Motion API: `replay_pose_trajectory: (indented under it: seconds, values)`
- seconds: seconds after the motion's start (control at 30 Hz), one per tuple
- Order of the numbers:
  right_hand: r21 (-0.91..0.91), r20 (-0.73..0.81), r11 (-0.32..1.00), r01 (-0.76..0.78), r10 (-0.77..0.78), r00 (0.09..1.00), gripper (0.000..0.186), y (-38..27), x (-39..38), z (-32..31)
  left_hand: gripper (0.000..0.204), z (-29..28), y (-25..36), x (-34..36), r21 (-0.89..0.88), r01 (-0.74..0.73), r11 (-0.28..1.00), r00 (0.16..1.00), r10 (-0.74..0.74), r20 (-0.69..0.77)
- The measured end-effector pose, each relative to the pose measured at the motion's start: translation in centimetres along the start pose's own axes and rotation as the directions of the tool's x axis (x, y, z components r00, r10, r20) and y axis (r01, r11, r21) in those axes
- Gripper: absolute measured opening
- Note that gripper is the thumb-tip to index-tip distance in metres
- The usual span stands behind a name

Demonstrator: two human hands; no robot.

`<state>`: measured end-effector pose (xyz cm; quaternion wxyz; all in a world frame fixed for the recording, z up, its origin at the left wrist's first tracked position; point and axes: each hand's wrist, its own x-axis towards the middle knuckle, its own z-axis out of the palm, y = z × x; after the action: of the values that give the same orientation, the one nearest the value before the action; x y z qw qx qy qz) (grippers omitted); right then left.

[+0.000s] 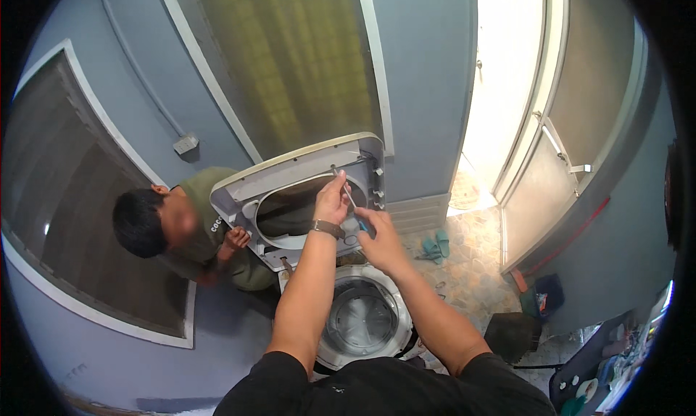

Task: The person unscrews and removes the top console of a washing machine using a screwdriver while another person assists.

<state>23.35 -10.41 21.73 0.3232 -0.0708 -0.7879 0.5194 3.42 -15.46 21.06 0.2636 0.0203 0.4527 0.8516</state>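
The raised top cover (pixel 290 162) of a washing machine stands tilted, its underside toward me, with a large oval opening. My left hand (pixel 333 202) is closed in front of that opening, thumb pointing up; what its fingers grip is too small to make out. Just right of it, my right hand (pixel 382 243) is closed around the blue handle of a screwdriver (pixel 351 196). Its thin metal shaft slants up to the left fingers. Below my hands is the open machine's drum (pixel 361 316). Another person's hand (pixel 235 238) grips the cover's left edge.
A co-worker in a green shirt (pixel 206 220) crouches at the left, beside the machine. Green slippers (pixel 436 247) lie on the patterned floor at the right, near an open doorway (pixel 507 75). A dark bin (pixel 549 294) and a dark box-like object (pixel 512 336) stand farther right.
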Motion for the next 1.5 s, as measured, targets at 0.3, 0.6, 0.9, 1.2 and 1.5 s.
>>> replay_pose_trajectory:
  seconds: [0.3, 0.6, 0.9, 1.2, 1.5]
  values:
    - [0.779, 0.59, -0.039, -0.626, 0.384, 0.71, 0.052, 1.2, 0.0, -2.6, 0.017, -1.5, 0.1, 0.6, 0.034, -0.018, 0.999, 0.996, 0.015, 0.087]
    - [0.048, -0.043, 0.999, 0.016, -0.014, 0.999, 0.043, 1.7, -1.1, 0.1, 0.016, -0.1, 0.9, 0.8, 0.036, -0.034, 0.999, 0.997, 0.036, -0.066]
    - [0.84, 0.45, 0.098, -0.534, 0.423, 0.786, 0.04, 0.3, -1.2, -1.0, 0.017, -1.6, 0.7, 1.7, -0.016, -0.042, 0.999, 0.999, 0.042, -0.002]
    - [0.388, -0.039, 0.896, -0.216, 0.25, 0.967, 0.045, 0.0, -1.3, 1.4, 0.011, -0.4, 1.8, 2.3, -0.097, -0.036, 0.995, 0.988, 0.021, -0.152]
    - [-0.256, -0.126, 0.94, 0.225, -0.263, 0.956, 0.053, -2.0, -2.7, 1.3, 0.011, -0.7, 1.9, 2.2, 0.053, -0.063, 0.997, 0.988, 0.069, -0.136]
